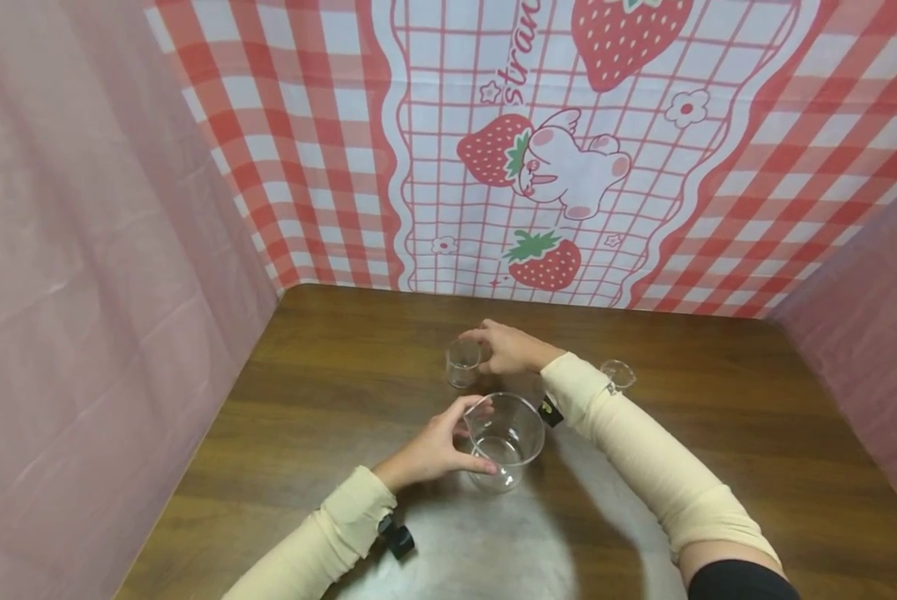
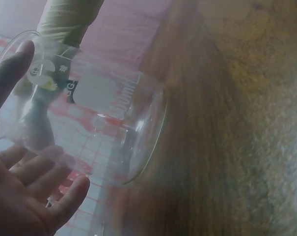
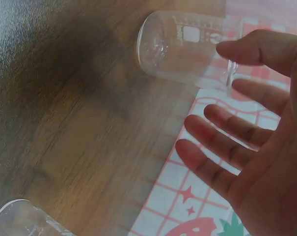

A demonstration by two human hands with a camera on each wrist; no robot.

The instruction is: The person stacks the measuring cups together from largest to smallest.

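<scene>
A large clear glass beaker [image 1: 505,437] with white printed markings stands in front of me, its wide mouth up. My left hand [image 1: 437,446] grips it from the left, thumb on the near side and fingers around the far side. Behind it is a smaller glass beaker [image 1: 463,364]. My right hand [image 1: 508,346] reaches over to that one, with thumb and index finger at its rim [image 3: 231,78]. In the right wrist view, the other fingers [image 3: 214,142] are spread, apart from the glass.
A third small glass vessel [image 1: 618,374] stands beyond my right forearm, partly behind the sleeve. The brown wooden table [image 1: 328,375] ends at a strawberry-patterned cloth [image 1: 328,167]. Pink curtains [image 1: 96,292] hang on both sides.
</scene>
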